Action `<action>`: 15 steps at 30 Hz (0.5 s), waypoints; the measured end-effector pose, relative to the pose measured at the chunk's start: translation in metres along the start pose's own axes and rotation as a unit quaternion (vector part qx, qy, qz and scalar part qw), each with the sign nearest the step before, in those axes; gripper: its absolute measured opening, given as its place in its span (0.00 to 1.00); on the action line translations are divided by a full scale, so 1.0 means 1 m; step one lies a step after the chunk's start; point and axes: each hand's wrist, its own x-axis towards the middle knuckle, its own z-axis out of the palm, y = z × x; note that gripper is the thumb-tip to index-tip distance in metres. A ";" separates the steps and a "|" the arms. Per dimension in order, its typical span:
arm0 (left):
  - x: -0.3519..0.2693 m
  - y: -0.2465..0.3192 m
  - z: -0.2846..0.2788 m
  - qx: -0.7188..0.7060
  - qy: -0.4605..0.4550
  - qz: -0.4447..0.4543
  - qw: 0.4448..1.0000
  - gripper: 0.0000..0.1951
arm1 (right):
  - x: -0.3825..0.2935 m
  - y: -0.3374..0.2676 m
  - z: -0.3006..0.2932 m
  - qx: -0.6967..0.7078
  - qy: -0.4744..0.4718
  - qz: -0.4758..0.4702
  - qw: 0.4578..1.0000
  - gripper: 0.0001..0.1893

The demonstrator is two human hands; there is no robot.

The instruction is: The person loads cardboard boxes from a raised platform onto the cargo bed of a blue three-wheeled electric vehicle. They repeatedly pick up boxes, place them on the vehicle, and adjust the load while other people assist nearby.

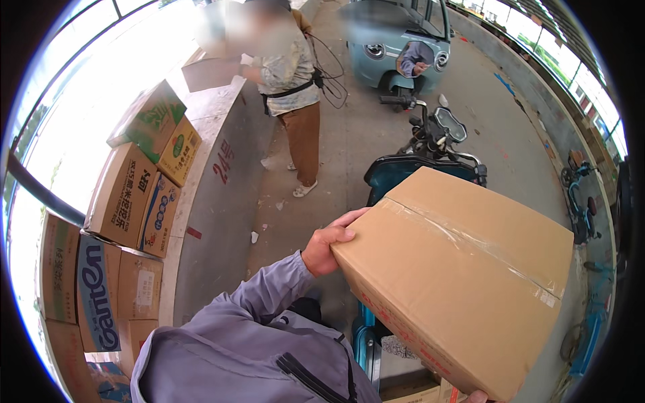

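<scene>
A large brown cardboard box [453, 272], its top seam closed with clear tape, is tilted in front of me. Red print runs along its near side. My left hand [325, 247] grips the left corner, thumb over the top edge. At the bottom rim of the picture, only some fingers of my right hand [478, 397] show, holding the near end of the box. The box hangs over a teal electric vehicle, whose handlebar [441, 131] sticks out beyond it. Beneath the box I see a blue metal frame [368, 347] and another carton [410, 390].
On my left, printed cartons [121, 194] are stacked along a concrete ledge [206, 211]. Another person [292, 85] stands by it, hands at an open carton [209, 73]. A light-blue three-wheeled vehicle [398, 55] is ahead. Bicycles [582, 201] line the right wall.
</scene>
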 end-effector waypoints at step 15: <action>-0.127 0.173 -0.098 0.019 0.074 0.212 0.974 0.47 | 0.004 -0.114 0.156 0.213 -0.071 -0.036 0.974 0.30</action>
